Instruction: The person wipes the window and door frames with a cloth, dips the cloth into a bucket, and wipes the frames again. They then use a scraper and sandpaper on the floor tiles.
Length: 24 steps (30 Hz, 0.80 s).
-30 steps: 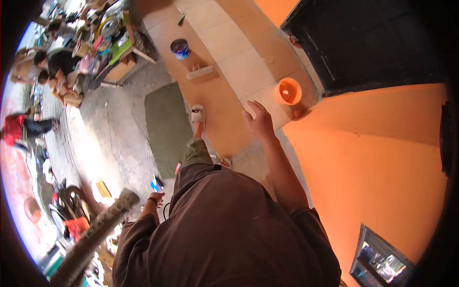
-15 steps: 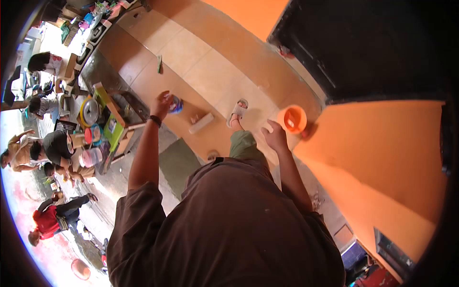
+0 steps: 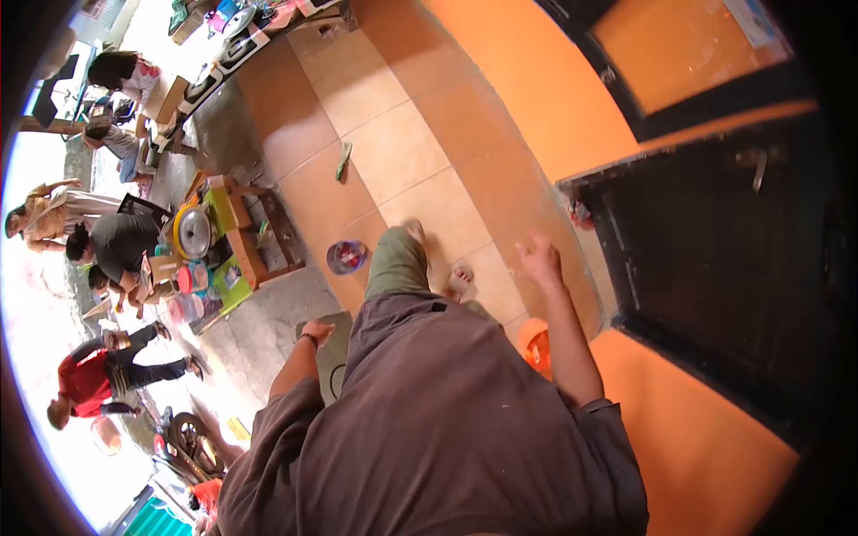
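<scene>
My left hand (image 3: 317, 332) hangs low at my left side over the dark green doormat (image 3: 332, 357). It holds nothing, its fingers loosely extended, with a dark bracelet at the wrist. My right hand (image 3: 541, 261) is raised at the right above the tiles, empty, with its fingers apart. An orange bucket (image 3: 534, 344) stands below my right forearm, partly hidden by it. Ahead of my left hand, a clear plastic tub (image 3: 347, 257) with something red and blue in it rests on the floor. Further ahead lies a small green strip-like item (image 3: 343, 161).
A dark door (image 3: 706, 250) is set in the orange wall (image 3: 536, 107) at right. On the left, a wooden bench (image 3: 255, 241) stands near basins and a round lid (image 3: 192, 232). Several people are beyond it, including one in a red top (image 3: 85, 384), near a motorcycle (image 3: 192, 442).
My view has moved forward and turned. My left hand, earlier overlapping the plastic tub, has dropped back to my side, apart from it. The right hand is further ahead, past the bucket.
</scene>
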Motion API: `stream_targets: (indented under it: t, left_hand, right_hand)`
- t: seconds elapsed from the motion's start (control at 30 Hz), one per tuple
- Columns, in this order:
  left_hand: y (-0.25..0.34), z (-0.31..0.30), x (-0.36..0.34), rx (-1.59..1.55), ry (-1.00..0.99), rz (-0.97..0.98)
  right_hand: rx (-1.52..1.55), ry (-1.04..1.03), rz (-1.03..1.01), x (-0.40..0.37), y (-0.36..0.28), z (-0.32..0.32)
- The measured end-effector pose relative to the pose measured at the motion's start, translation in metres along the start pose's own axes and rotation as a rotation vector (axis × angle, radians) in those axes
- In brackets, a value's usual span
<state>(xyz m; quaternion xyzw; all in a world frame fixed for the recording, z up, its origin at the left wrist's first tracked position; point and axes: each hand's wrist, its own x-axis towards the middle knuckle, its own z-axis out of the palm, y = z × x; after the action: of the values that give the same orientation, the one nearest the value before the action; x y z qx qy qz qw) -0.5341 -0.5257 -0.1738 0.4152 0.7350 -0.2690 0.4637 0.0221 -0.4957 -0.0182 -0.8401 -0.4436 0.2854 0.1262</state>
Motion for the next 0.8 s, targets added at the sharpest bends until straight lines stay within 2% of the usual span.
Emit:
stream_targets:
  t: [0.03, 0.1, 0.17, 0.23, 0.27, 0.3, 0.33, 0.37, 0.4, 0.47, 0.53, 0.57, 0.6, 0.67, 0.73, 0.8]
  left_hand:
    - [0.018, -0.009, 0.006, -0.008, -0.001, 0.012]
    - [0.057, -0.036, 0.026, 0.024, 0.049, 0.197]
    - [0.117, -0.075, 0.054, 0.281, -0.011, 0.324]
    - [0.196, -0.111, 0.050, 0.405, 0.121, 0.458]
    - [0.227, -0.115, 0.067, 0.459, 0.133, 0.590]
    - [0.276, -0.141, 0.016, 0.572, 0.078, 0.727]
    - [0.307, -0.155, -0.010, 0.401, 0.013, 0.742]
    - [0.319, -0.157, -0.010, 0.336, -0.056, 0.905]
    - [0.332, -0.159, -0.016, 0.343, -0.071, 0.899]
    - [0.350, -0.154, -0.025, 0.693, -0.243, 1.051]
    - [0.352, -0.148, -0.014, 0.642, -0.218, 0.964]
    - [0.352, -0.149, -0.010, 0.636, -0.227, 1.019]
    - [0.355, -0.156, -0.009, 0.562, -0.348, 0.887]
    - [0.357, -0.166, -0.016, 0.456, -0.397, 0.875]
    - [0.350, -0.160, -0.016, 0.477, -0.428, 0.875]
    - [0.349, -0.147, -0.019, 0.570, -0.456, 0.866]
  right_hand:
    - [-0.005, -0.019, -0.034, 0.015, -0.005, 0.004]
    - [-0.003, -0.042, -0.124, 0.041, -0.018, 0.011]
    - [0.028, -0.107, -0.019, 0.054, -0.033, 0.028]
    - [0.075, -0.135, 0.060, 0.063, -0.046, 0.044]
    - [0.092, -0.137, 0.080, 0.060, -0.050, 0.054]
    - [0.079, -0.274, 0.094, 0.056, -0.062, 0.055]
    - [0.078, -0.409, 0.098, 0.057, -0.074, 0.056]
    - [-0.044, -0.496, 0.080, 0.053, -0.080, 0.062]
    - [-0.060, -0.476, 0.087, 0.047, -0.085, 0.068]
    - [-0.111, -0.396, -0.008, 0.040, -0.082, 0.087]
    - [-0.004, -0.347, 0.045, 0.035, -0.086, 0.099]
    - [0.038, -0.362, 0.032, 0.034, -0.084, 0.104]
    - [0.084, -0.368, 0.064, 0.034, -0.090, 0.101]
    - [0.045, -0.472, 0.136, 0.035, -0.102, 0.086]
    - [0.040, -0.518, 0.331, 0.031, -0.110, 0.072]
    - [0.062, -0.466, 0.337, 0.020, -0.101, 0.075]
